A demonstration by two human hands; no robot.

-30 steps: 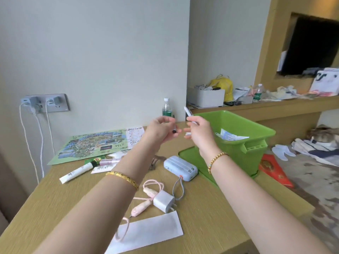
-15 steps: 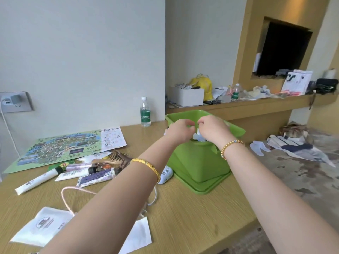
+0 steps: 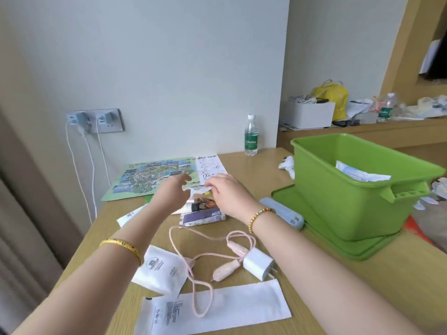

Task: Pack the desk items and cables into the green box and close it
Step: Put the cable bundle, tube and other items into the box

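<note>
The green box [image 3: 338, 204] stands open on its green lid [image 3: 362, 250] at the desk's right, with white packets [image 3: 360, 174] inside. My left hand [image 3: 173, 192] and my right hand [image 3: 228, 192] hover empty, fingers relaxed, over a small heap of tubes and packets [image 3: 202, 215] mid-desk. A pink cable [image 3: 191, 259] with a white charger plug [image 3: 257, 263] lies nearer me. A pale blue power bank [image 3: 287, 213] rests beside the lid. White sachets [image 3: 162, 269] and a long white pouch [image 3: 217, 308] lie at the front.
A colourful map [image 3: 150, 180] and a written paper [image 3: 210, 168] lie at the back of the desk. A water bottle [image 3: 251, 135] stands by the wall. Two chargers with white cords sit in the wall socket [image 3: 95, 120]. A cluttered shelf [image 3: 362, 126] runs behind the box.
Both hands have left the green box and swung left over the heap of tubes, now empty. The small item held a second ago is no longer in them. The view turned left.
</note>
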